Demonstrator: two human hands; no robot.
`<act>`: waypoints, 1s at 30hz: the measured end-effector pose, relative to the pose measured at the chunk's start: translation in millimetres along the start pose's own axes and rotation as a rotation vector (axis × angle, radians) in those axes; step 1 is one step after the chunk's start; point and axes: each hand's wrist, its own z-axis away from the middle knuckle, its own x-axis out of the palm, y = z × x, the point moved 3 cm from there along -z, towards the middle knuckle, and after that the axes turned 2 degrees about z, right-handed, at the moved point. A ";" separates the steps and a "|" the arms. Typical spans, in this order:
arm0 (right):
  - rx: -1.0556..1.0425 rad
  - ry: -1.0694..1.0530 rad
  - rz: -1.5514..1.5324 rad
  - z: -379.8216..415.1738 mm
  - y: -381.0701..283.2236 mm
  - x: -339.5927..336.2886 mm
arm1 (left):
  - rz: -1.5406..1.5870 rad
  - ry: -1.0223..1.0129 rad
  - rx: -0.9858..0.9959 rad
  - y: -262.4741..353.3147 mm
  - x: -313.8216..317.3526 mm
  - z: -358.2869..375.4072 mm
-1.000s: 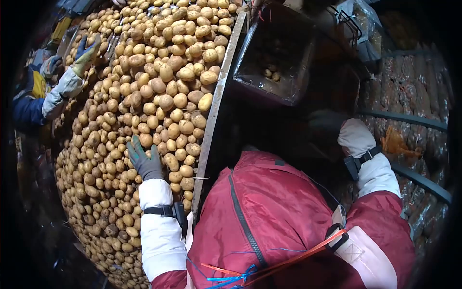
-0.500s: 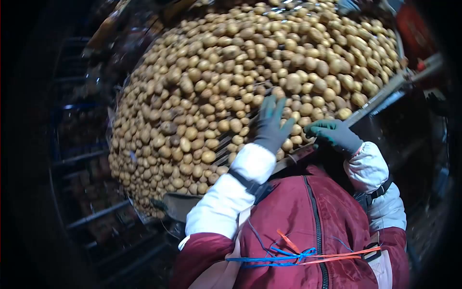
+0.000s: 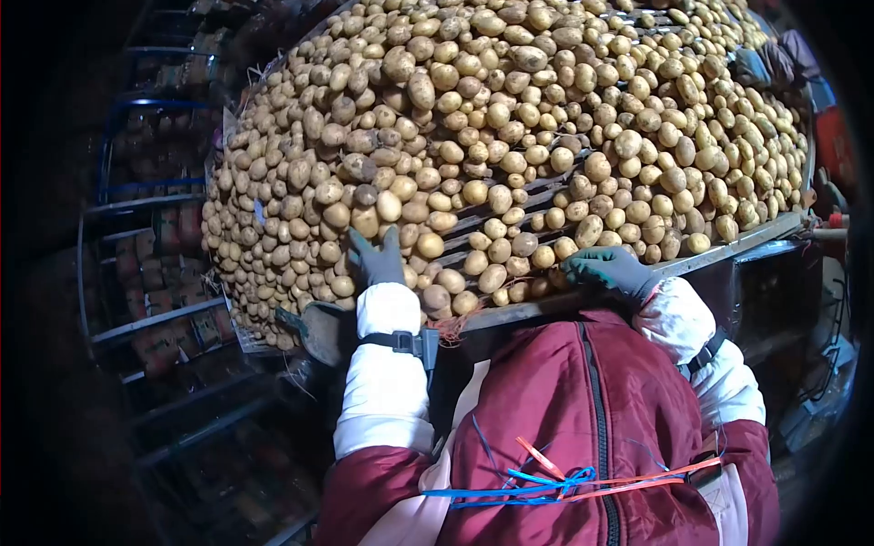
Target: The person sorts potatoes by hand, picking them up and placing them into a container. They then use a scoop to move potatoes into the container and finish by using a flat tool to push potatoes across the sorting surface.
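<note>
A slatted counter [image 3: 537,196] lies heaped with potatoes [image 3: 510,118] from its near metal rim [image 3: 728,247] to the far side, the pile thickest at the left and top. Near the middle the tubers thin out and bare slats show between them. Small potatoes crowd against the near rim. Two gloved hands rest at that edge: the left hand [image 3: 375,259] flat on the potatoes, the right hand [image 3: 608,269] on the rim.
</note>
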 end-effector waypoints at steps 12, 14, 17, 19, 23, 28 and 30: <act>0.258 -0.087 -0.246 -46.1 -11.4 41.3 | 0.169 -0.100 0.264 66.6 30.4 62.2; 0.003 -0.153 0.012 -47.3 -14.0 42.8 | 0.284 -0.021 0.390 70.3 39.7 68.2; -0.008 -0.111 0.053 -50.3 -3.1 54.6 | 0.422 -0.211 0.655 82.6 60.8 65.2; 0.058 -0.102 0.076 -50.2 -13.1 62.5 | 0.305 -0.384 0.623 113.4 61.6 77.6; 0.161 -0.018 0.058 -38.6 1.1 56.1 | 0.485 -0.440 0.623 114.0 65.7 91.2; -0.018 0.099 0.001 -8.4 -8.8 45.9 | 0.296 -0.083 0.771 37.1 25.0 30.1; -0.171 0.085 0.147 -6.7 -8.2 41.2 | -0.006 -0.095 0.788 44.0 17.5 22.4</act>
